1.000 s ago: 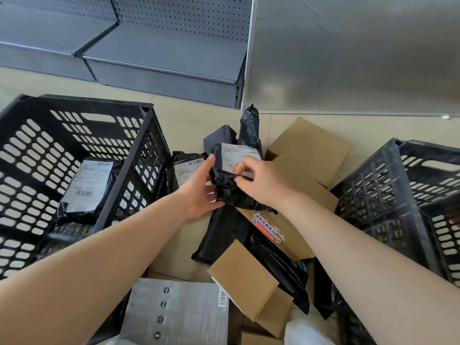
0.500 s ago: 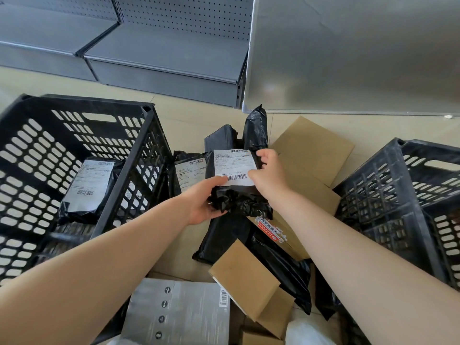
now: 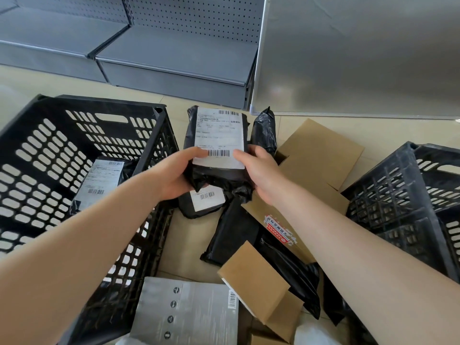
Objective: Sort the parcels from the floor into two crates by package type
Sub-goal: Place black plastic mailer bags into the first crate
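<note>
Mid-sort, with a black bag (image 3: 219, 150) lifted clear of the floor pile, left hand (image 3: 174, 174) and right hand (image 3: 261, 175) both gripping its lower end; next, probably, a swing left into the left crate (image 3: 82, 135) beside the bag already inside (image 3: 99, 180).

Parcel pile (image 3: 249, 220) between left crate (image 3: 62, 145) and right crate (image 3: 403, 195)

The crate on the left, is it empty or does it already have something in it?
Not empty. The left crate holds one black bag parcel, label up, against its right wall. The part under the arm is hidden.
</note>
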The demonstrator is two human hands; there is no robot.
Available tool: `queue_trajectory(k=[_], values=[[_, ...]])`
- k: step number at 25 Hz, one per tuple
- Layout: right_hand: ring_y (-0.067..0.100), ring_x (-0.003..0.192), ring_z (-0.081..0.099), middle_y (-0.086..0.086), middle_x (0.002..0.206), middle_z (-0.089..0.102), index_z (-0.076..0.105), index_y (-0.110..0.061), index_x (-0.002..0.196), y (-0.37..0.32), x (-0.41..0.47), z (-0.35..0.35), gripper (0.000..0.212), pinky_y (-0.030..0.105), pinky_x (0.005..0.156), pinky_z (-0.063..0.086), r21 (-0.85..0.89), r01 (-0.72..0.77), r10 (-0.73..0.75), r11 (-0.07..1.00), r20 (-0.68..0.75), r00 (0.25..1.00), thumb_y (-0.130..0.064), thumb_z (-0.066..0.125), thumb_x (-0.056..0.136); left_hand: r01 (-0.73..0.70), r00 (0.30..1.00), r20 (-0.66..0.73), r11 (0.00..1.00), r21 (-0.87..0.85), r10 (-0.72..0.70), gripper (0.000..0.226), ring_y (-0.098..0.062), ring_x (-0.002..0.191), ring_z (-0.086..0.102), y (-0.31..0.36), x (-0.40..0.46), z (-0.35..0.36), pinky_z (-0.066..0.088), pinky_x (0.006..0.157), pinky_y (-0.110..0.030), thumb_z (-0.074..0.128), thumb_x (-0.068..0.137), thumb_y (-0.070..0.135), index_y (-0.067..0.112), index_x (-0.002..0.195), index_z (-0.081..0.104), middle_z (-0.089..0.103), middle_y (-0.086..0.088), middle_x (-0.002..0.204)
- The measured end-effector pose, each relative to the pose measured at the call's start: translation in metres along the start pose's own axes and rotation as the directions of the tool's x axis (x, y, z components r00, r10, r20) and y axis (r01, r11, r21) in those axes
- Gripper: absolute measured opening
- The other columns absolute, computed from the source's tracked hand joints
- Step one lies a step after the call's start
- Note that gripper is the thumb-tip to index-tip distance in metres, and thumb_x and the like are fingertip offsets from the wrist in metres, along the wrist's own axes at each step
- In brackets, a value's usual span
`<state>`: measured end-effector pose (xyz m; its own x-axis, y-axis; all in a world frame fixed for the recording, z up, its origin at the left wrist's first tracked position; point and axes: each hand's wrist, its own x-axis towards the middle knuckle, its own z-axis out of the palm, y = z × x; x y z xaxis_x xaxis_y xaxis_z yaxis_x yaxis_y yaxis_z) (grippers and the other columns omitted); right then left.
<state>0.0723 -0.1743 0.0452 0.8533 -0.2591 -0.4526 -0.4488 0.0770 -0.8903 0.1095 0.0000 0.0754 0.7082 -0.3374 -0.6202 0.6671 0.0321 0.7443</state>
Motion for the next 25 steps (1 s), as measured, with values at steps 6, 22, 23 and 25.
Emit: queue_trajectory(k=[6, 22, 23, 25], values=[[0.019, 0.11, 0.064, -0.004, 0.119, 0.066, 0.054, -0.026, 0.137, -0.034, -0.022, 0.061, 0.041, 0.045, 0.101, 0.052, 0.015, 0.137, -0.138, 0.99, 0.056, 0.989, -0.034, 0.053, 0.097, -0.189, 0.98, -0.055, 0.98, 0.063, 0.193, 0.04, -0.021, 0.102, 0.073, 0.043, -0.023, -0.037, 0.059, 0.081, -0.031, 0.068, 0.089, 0.019, 0.013, 0.127, 0.059, 0.075, -0.006, 0.113], [0.033, 0.137, 0.034, 0.009, 0.156, 0.032, 0.007, -0.03, 0.159, 0.026, -0.066, 0.174, 0.073, 0.049, 0.102, 0.043, -0.682, 0.382, -0.189, 0.623, 0.342, 0.92, -0.057, 0.042, 0.099, -0.152, 0.877, -0.458, 0.988, 0.022, 0.145, 0.043, -0.026, 0.101, 0.071, 0.021, -0.076, -0.271, 0.045, 0.104, -0.049, 0.072, 0.076, 0.021, 0.01, 0.117, 0.064, 0.076, -0.008, 0.104], [0.032, 0.134, 0.037, 0.01, 0.152, 0.038, 0.006, -0.027, 0.159, 0.028, -0.067, 0.176, 0.074, 0.049, 0.098, 0.045, -0.701, 0.402, -0.219, 0.59, 0.34, 0.915, -0.055, 0.041, 0.1, -0.12, 0.876, -0.467, 0.992, 0.036, 0.123, 0.039, -0.027, 0.105, 0.07, 0.009, -0.076, -0.287, 0.043, 0.106, -0.049, 0.07, 0.079, 0.02, 0.011, 0.117, 0.066, 0.075, -0.01, 0.112], [0.031, 0.13, 0.04, 0.01, 0.142, 0.049, 0.002, -0.017, 0.16, 0.029, -0.067, 0.179, 0.075, 0.048, 0.093, 0.048, -0.727, 0.462, -0.274, 0.507, 0.373, 0.887, -0.05, 0.038, 0.103, -0.057, 0.882, -0.462, 0.994, 0.088, 0.092, 0.026, -0.025, 0.094, 0.072, -0.015, -0.076, -0.318, 0.041, 0.107, -0.048, 0.064, 0.085, 0.016, 0.01, 0.11, 0.069, 0.076, -0.01, 0.106]])
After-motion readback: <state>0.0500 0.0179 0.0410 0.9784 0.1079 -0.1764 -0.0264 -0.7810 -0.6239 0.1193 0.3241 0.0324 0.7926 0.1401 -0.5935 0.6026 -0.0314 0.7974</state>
